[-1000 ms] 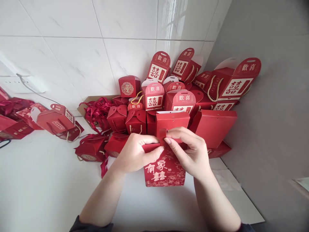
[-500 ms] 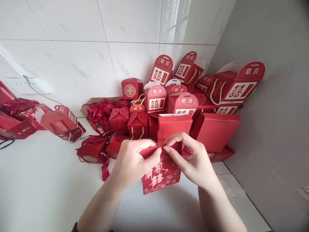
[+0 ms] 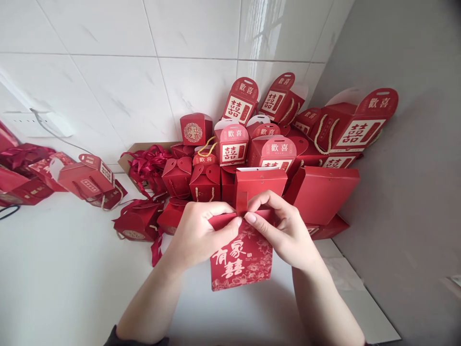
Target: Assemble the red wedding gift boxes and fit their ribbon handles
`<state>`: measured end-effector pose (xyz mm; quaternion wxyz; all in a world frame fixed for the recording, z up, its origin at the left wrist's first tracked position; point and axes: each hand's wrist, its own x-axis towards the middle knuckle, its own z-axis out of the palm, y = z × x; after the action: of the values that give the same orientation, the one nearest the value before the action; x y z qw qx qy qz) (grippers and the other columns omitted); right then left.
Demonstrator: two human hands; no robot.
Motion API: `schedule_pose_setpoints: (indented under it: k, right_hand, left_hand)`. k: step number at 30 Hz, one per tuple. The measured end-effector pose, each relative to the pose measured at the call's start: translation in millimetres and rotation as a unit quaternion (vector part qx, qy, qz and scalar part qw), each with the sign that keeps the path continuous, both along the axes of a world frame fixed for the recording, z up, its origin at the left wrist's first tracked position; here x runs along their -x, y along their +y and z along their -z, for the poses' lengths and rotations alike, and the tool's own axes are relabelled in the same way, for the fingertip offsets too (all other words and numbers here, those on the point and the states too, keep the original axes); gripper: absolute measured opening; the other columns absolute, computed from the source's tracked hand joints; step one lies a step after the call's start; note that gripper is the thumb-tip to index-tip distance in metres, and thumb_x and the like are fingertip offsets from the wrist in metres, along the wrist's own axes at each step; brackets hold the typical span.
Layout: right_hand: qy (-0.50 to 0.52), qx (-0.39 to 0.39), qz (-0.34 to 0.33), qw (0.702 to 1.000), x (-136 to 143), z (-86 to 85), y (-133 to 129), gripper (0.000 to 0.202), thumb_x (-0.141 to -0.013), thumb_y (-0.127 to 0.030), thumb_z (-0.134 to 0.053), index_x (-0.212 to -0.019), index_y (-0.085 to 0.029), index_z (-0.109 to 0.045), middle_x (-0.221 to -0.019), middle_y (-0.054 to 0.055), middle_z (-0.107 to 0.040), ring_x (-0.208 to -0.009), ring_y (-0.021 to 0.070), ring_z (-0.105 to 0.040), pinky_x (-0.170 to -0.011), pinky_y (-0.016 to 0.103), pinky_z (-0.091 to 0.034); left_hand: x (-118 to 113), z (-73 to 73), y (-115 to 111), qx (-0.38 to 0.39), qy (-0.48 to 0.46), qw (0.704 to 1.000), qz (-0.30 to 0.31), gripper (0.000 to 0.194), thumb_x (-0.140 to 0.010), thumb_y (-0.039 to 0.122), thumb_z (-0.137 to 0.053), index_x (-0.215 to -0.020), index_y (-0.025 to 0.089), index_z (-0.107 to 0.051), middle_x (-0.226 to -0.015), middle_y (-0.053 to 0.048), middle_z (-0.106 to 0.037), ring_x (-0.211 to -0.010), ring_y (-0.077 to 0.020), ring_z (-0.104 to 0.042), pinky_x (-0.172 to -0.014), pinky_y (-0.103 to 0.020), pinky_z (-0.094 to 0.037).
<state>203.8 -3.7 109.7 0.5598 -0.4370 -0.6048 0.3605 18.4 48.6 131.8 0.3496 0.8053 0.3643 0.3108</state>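
Observation:
A red paper gift bag (image 3: 241, 264), printed with white characters and pale flowers, is held up in front of me over the white tabletop. At its top edge a strip of red ribbon (image 3: 242, 203) stands up in a small loop between my fingertips. My left hand (image 3: 201, 235) is closed, thumb and fingers pinching at the ribbon's base and the bag's top edge. From the other side my right hand (image 3: 283, 230) pinches the ribbon with thumb and forefinger, its fingers curled. The fingers partly hide the ribbon's lower end.
Behind the bag, red gift boxes (image 3: 233, 144) are piled against the tiled wall. Two plain red boxes, one at right (image 3: 327, 194), stand close behind my hands. A cardboard box of ribbons (image 3: 149, 166) sits left of them. More boxes (image 3: 90, 175) lie farther left, below a wall socket (image 3: 38, 125).
My right hand has shifted slightly up and left, and more of the bag's printed front shows. The ribbon loop remains between my fingertips. The whole view has moved a little.

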Motion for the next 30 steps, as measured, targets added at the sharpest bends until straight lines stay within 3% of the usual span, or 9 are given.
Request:
schedule_pose_setpoints:
  k: [7, 13, 18, 22, 25, 30]
  right_hand:
    - [-0.018, -0.046, 0.048, 0.998, 1, 2.1, 2, 0.006, -0.094, -0.025, -0.065, -0.095, -0.024, -0.06, -0.091, -0.002, -0.062, -0.081, 0.0109, -0.061, -0.073, 0.022, -0.049]
    - [-0.048, -0.019, 0.017, 0.999, -5, 1.0, 5, 0.007, -0.094, -0.028, -0.065, -0.097, -0.024, -0.06, -0.094, 0.0, -0.064, -0.086, 0.0134, -0.062, -0.078, 0.025, -0.05]
    - [-0.029, 0.009, 0.022, 0.999, -6, 1.3, 6, 0.011, -0.092, -0.028, -0.067, -0.092, -0.022, -0.059, -0.09, 0.0, -0.065, -0.083, 0.0142, -0.063, -0.075, 0.026, -0.05]
    - [-0.052, -0.005, 0.036, 0.998, -6, 1.2, 4, 0.01, -0.091, -0.026, -0.068, -0.09, -0.022, -0.059, -0.088, 0.0, -0.065, -0.082, 0.0143, -0.062, -0.073, 0.025, -0.049]
    - [-0.055, 0.004, 0.036, 0.998, -6, 0.9, 3, 0.009, -0.092, -0.027, -0.067, -0.091, -0.021, -0.06, -0.088, 0.001, -0.065, -0.08, 0.0145, -0.062, -0.071, 0.025, -0.049]
    - [-0.036, 0.02, 0.003, 0.999, -9, 0.8, 5, 0.012, -0.092, -0.029, -0.067, -0.093, -0.021, -0.059, -0.089, 0.001, -0.065, -0.077, 0.014, -0.061, -0.069, 0.026, -0.049]
  left_hand:
    - [-3, 2.7, 2, 0.014, -0.025, 1.0, 0.012, 0.034, -0.089, 0.028, -0.059, -0.06, 0.014, -0.049, -0.056, 0.003, -0.044, -0.055, -0.0078, -0.038, -0.049, -0.019, -0.03]
    - [-3, 3.1, 4, -0.038, 0.007, 0.999, -0.008, 0.033, -0.087, 0.026, -0.06, -0.06, 0.014, -0.045, -0.054, 0.005, -0.036, -0.055, -0.0068, -0.033, -0.048, -0.019, -0.027]
    - [-5, 1.6, 8, -0.033, 0.023, 0.998, 0.045, 0.02, -0.086, 0.031, -0.065, -0.075, 0.015, -0.063, -0.066, 0.003, -0.056, -0.062, -0.0088, -0.048, -0.057, -0.018, -0.038]
    - [-6, 0.5, 5, -0.036, 0.01, 0.999, 0.037, 0.026, -0.089, 0.039, -0.065, -0.086, 0.014, -0.069, -0.073, 0.0, -0.063, -0.067, -0.0112, -0.053, -0.062, -0.02, -0.041]
    - [-5, 0.3, 5, -0.027, 0.024, 0.998, 0.046, 0.032, -0.095, 0.037, -0.056, -0.075, 0.013, -0.062, -0.066, 0.002, -0.054, -0.062, -0.0093, -0.046, -0.058, -0.02, -0.036]
    - [-2, 1.5, 9, -0.068, 0.047, 0.994, 0.07, 0.041, -0.098, 0.031, -0.048, -0.062, 0.015, -0.034, -0.058, 0.005, -0.032, -0.055, -0.0069, -0.028, -0.051, -0.023, -0.024]
